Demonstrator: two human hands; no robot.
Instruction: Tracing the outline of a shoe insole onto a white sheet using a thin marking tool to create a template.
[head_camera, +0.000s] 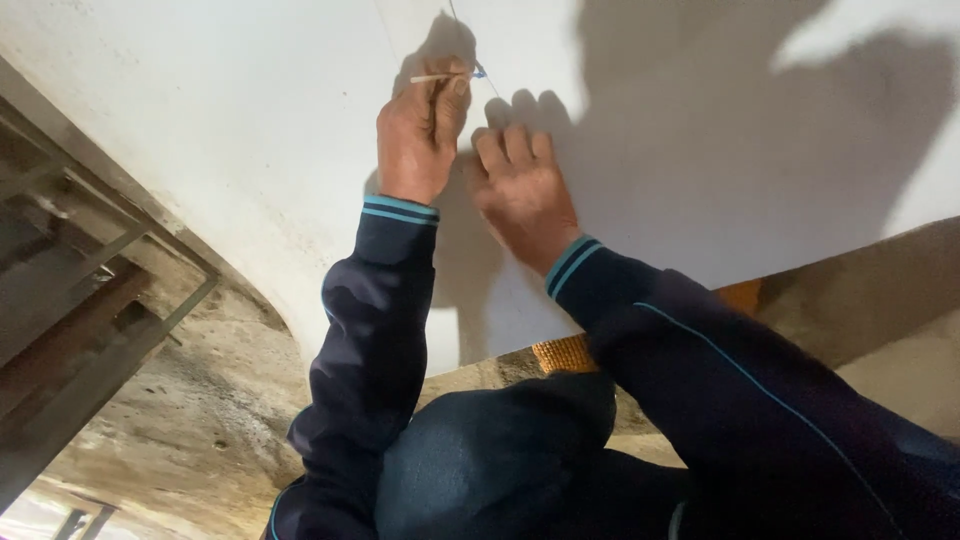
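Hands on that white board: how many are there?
2. The left hand grips a thin stick near the white board's top; the right hand rests flat beside it.

A rough, stained concrete floor (200, 420) spreads from seven o'clock toward four. A rusty metal frame (80, 290) lies at nine o'clock. Strong light throws hard, dark shadows (720, 120) toward one o'clock.
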